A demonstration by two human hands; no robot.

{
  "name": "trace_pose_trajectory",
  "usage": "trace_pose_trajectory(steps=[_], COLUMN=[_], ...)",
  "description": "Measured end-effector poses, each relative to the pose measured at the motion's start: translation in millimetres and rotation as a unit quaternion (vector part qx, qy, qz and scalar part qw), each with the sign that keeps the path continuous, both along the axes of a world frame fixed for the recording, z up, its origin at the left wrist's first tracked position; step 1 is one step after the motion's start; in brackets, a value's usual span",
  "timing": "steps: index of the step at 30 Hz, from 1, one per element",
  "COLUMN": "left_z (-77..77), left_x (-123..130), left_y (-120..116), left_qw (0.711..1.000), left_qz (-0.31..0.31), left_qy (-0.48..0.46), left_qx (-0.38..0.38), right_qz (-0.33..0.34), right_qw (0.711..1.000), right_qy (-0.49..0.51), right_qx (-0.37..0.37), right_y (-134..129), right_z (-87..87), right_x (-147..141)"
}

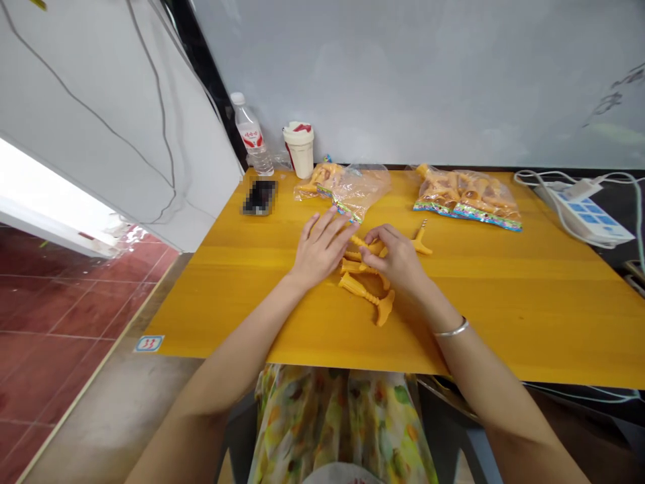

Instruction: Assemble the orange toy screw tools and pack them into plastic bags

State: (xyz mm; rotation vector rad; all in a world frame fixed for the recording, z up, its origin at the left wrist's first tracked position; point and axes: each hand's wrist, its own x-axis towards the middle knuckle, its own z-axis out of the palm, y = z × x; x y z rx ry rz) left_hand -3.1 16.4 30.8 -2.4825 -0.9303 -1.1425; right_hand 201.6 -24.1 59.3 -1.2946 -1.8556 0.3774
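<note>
My right hand (396, 259) pinches a small orange plastic part (367, 245) lying on the yellow wooden table (226, 296). My left hand (322, 247) rests flat on the table, its fingers spread and their tips close to the end of that part. Below my hands lie two more orange parts, one long with flared ends (367, 297) and one shorter (361, 267). Another orange part (421, 240) lies just past my right fingers. A clear plastic bag of orange parts (342, 189) lies beyond my hands, and a fuller bag (466, 198) lies to the right.
At the far left of the table are a phone (259, 197), a plastic water bottle (250, 134) and a white cup (299, 149). A white power strip (584, 215) with cables sits past the right edge. A wall runs behind the table, and red floor tiles show at the left.
</note>
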Motion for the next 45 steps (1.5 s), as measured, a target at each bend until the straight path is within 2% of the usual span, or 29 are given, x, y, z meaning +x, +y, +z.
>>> trace_pose_trajectory(steps=[2, 3, 6, 7, 8, 9, 11, 14, 16, 18, 21, 25, 27, 29, 30, 32, 34, 35, 36, 38, 39, 41, 43, 45], left_z=[0.0, -0.4, -1.7, -1.6, -1.4, -0.8, 1.3, 6.6, 11.4, 16.8, 24.6, 29.5, 27.8, 23.7, 21.2, 16.8, 15.0, 15.6, 17.4, 24.3, 28.8, 38.2, 45.2, 48.4], left_x=[1, 1, -1, -1, -1, -2, -2, -3, -4, -6, -8, -13, -15, -16, -16, -15, -14, -13, -14, -16, -18, -24, -30, -38], left_y=[2, 3, 6, 6, 5, 4, 1, -3, -5, -6, -8, -8, -7, -6, -6, -9, -13, -14, -15, -14, -14, -12, -11, -8], left_qw=[1.0, 0.999, 0.998, 0.997, 0.996, 0.995, 0.992, 0.984, 0.972, 0.958, 0.942, 0.915, 0.904, 0.904, 0.909, 0.927, 0.942, 0.942, 0.937, 0.907, 0.879, 0.812, 0.736, 0.665], left_qz=[-0.009, -0.007, 0.022, 0.03, 0.035, 0.04, 0.053, 0.081, 0.092, 0.093, 0.056, -0.053, -0.11, -0.144, -0.146, -0.124, -0.09, -0.085, -0.092, -0.136, -0.168, -0.213, -0.227, -0.229], left_qy=[0.027, 0.037, 0.063, 0.073, 0.084, 0.095, 0.11, 0.138, 0.168, 0.184, 0.153, 0.043, -0.007, -0.041, -0.048, -0.03, 0.014, 0.029, 0.029, 0.008, 0.001, 0.006, 0.031, 0.058], left_qx=[-0.01, -0.019, -0.02, -0.013, -0.006, -0.003, -0.017, -0.082, -0.139, -0.199, -0.294, -0.398, -0.413, -0.401, -0.386, -0.352, -0.324, -0.325, -0.337, -0.399, -0.446, -0.544, -0.637, -0.708], right_qz=[0.028, 0.034, 0.078, 0.103, 0.129, 0.154, 0.194, 0.214, 0.21, 0.199, 0.194, 0.211, 0.185, 0.113, 0.074, 0.042, 0.121, 0.166, 0.187, 0.238, 0.263, 0.322, 0.375, 0.381], right_qw=[0.991, 0.975, 0.887, 0.864, 0.852, 0.854, 0.892, 0.959, 0.975, 0.978, 0.966, 0.946, 0.956, 0.982, 0.991, 0.988, 0.952, 0.93, 0.918, 0.919, 0.926, 0.93, 0.922, 0.922], right_qy=[0.119, 0.193, 0.371, 0.391, 0.391, 0.373, 0.294, 0.11, 0.006, -0.066, -0.145, -0.186, -0.147, -0.048, 0.018, 0.145, 0.207, 0.221, 0.232, 0.206, 0.172, 0.092, 0.02, -0.063], right_qx=[-0.058, -0.104, -0.262, -0.301, -0.324, -0.327, -0.284, -0.152, -0.068, 0.005, 0.089, 0.161, 0.173, 0.145, 0.107, -0.02, -0.189, -0.243, -0.261, -0.236, -0.209, -0.151, -0.097, -0.017], right_y=[-8, -10, -13, -13, -14, -14, -16, -20, -21, -21, -18, -14, -11, -9, -9, -12, -15, -16, -17, -17, -18, -19, -23, -28], right_z=[1.8, 2.0, 1.5, 1.5, 1.6, 2.0, 2.9, 3.1, 1.9, 0.8, 2.9, 8.1, 6.1, 0.7, -2.6, -8.4, -11.7, -11.9, -10.9, -5.5, -1.5, 7.1, 13.8, 16.8], right_x=[-10, -14, -18, -18, -16, -15, -11, -7, -5, -3, 4, 18, 21, 17, 12, 2, -7, -9, -10, -7, -4, 2, 4, 1])
